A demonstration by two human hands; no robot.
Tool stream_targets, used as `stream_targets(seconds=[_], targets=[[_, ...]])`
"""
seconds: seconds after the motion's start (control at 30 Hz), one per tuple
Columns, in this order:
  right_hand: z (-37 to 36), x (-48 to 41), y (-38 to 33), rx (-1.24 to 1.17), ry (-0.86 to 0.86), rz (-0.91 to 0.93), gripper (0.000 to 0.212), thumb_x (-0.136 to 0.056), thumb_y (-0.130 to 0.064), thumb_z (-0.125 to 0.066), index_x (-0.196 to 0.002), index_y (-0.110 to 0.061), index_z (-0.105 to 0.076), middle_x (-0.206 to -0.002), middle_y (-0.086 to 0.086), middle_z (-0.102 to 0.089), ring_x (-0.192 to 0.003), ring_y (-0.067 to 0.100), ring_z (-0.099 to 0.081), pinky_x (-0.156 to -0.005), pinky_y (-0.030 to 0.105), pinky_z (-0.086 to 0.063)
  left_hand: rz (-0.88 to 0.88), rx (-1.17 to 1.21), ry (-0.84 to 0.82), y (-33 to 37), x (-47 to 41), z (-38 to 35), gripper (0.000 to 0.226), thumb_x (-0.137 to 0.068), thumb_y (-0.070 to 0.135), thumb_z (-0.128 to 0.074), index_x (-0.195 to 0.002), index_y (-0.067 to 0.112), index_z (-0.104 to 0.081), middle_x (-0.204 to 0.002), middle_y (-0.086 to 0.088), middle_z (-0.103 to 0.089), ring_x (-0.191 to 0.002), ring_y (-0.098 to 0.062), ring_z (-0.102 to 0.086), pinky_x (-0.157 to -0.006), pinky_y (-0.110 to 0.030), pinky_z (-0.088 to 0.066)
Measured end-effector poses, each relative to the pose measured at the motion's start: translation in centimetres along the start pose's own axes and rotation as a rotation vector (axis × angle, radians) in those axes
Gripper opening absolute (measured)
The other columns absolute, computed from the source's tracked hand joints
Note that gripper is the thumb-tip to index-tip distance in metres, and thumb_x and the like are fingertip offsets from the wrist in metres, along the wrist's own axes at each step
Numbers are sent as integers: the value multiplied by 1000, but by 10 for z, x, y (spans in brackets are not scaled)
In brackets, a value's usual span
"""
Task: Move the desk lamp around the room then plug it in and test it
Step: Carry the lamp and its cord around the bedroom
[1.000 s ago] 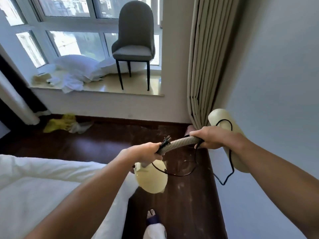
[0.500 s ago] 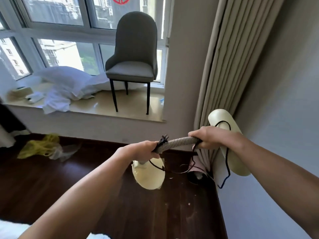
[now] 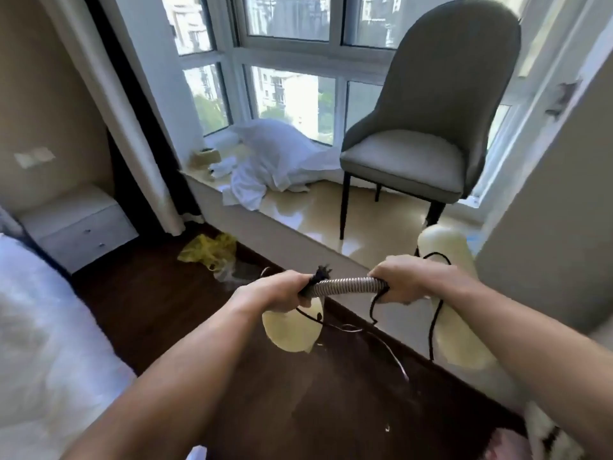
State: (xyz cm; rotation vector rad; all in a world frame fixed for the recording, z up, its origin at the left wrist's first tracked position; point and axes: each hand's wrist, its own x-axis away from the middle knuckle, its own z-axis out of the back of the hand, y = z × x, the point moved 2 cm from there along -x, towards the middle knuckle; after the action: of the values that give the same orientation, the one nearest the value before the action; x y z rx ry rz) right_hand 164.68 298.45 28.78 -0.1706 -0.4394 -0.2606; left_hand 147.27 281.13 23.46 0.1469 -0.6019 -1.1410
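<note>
You hold the lamp in mid-air over the floor near the sill: left hand & right hand, fingers wrapped tight round its neck; cord dangles, plug by left fist.

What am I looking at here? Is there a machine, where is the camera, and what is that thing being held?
There is no machine: a person wears a wide-angle camera on the head, looking forward and down, so you see their own two bare arms. The left hand and the right hand both grip the ribbed metal neck of a pale yellow desk lamp. One pale yellow end hangs below the left hand; the other pale yellow end shows behind the right arm. Its black cord dangles loose, and the plug pokes up beside the left hand, so it is not plugged in. Ahead is a window ledge with a grey chair and crumpled white bedding. A white bed is at the left.
</note>
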Motion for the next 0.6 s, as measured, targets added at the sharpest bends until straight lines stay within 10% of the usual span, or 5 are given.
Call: stream_targets(seconds=[0.27, 0.6], targets=[[78, -235, -71, 154, 75, 340, 16, -84, -38, -63, -95, -27, -57, -74, -9, -52, -68, 20, -53, -62, 32, -46, 276, 196, 136, -193, -22, 68, 31, -86, 17, -59, -114, 29, -56, -103, 6, -66, -96, -14, -65, -87, -42, -56], [200, -482, -217, 225, 171, 496, 17, -85, -41, -63, -94, -27, -62, -76, -2, -63, -67, 22, -64, -57, 35, -53, 443, 375, 261, -435, -23, 201, 25, -88, 22, -66, -96, 43, -54, -103, 7, -64, -96, -14, -61, -84, -36, -53]])
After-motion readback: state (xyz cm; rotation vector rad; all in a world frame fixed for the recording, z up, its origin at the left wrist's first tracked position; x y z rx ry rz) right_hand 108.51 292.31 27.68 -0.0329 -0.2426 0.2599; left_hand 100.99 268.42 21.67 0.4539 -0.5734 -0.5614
